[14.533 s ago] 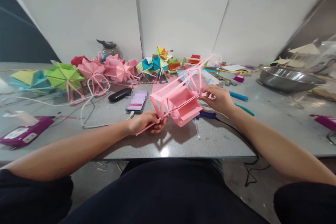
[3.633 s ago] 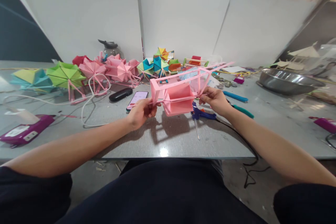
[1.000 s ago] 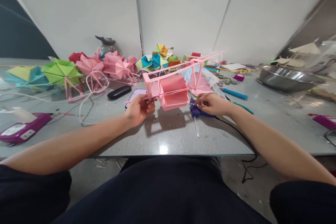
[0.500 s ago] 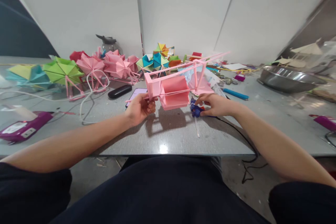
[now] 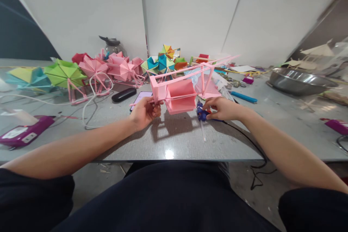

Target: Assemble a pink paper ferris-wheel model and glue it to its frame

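Observation:
A pink paper model (image 5: 181,96), a frame of thin strips with a folded box-like wheel in it, is held just above the table by my left hand (image 5: 145,113). The left fingers pinch its near left end. To the right, my right hand (image 5: 221,108) rests low at the tabletop, its fingers curled against a blue hot glue gun (image 5: 201,113). From the gun a clear glue stick (image 5: 203,132) points toward me, and a black cord (image 5: 241,132) trails off the table's front edge. Part of the gun is hidden by the fingers.
Pink, green and blue paper wheels (image 5: 65,74) line the back left. Nearby lie a black case (image 5: 124,95), a phone (image 5: 143,96), a white cable (image 5: 89,110) and a purple power strip (image 5: 35,128). A blue stick-like tool (image 5: 244,97) and a steel bowl (image 5: 299,82) are on the right.
The glue gun and its glue stick have shifted very slightly left under my right hand. The pink model and my left hand stay almost where they were.

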`<state>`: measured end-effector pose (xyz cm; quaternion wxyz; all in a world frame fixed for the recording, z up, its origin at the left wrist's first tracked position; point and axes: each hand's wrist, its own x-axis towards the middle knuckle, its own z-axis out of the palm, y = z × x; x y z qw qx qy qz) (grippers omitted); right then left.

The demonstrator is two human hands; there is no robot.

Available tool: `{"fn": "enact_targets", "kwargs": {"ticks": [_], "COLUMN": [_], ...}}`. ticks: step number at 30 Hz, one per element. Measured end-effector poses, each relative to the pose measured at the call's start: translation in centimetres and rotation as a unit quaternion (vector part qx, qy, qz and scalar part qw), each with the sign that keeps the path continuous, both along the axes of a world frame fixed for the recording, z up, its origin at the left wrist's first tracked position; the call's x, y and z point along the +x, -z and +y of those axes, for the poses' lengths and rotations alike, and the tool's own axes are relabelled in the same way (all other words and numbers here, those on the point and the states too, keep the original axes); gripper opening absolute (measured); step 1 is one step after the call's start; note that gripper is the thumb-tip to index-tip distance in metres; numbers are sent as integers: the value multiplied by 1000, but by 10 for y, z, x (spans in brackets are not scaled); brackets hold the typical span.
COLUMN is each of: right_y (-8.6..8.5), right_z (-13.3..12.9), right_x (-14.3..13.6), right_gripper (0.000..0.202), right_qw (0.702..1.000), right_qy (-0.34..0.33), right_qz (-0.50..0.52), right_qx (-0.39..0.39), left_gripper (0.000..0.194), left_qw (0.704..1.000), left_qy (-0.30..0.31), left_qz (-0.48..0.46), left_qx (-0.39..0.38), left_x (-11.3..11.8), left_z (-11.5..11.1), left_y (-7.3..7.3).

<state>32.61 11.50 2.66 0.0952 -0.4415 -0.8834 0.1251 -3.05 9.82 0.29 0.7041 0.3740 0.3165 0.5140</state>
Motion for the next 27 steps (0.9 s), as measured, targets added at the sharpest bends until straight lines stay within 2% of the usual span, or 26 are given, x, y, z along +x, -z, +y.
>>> {"fn": "enact_targets", "kwargs": {"ticks": [5, 11, 22, 27], "right_y": [4, 6, 6, 5], "right_z": [1, 2, 1, 1], "right_x": [-1, 0, 0, 0], "right_gripper": [32, 52, 47, 45], "right_qw": [999, 999, 994, 995], "right_qy": [-20, 0, -16, -24], "right_qz": [7, -7, -53, -50], "right_qx": [24, 41, 91, 86], "left_gripper": [41, 42, 42, 39], "left_qw": [1000, 1000, 1000, 1000], "left_qy": [-2, -9, -9, -6], "left_qz": [1, 5, 8, 8], "left_qx": [2, -5, -5, -4], "left_x": [1, 2, 2, 1], "left_z": [-1, -3, -3, -2], "left_y": [-1, -3, -3, -3]}}
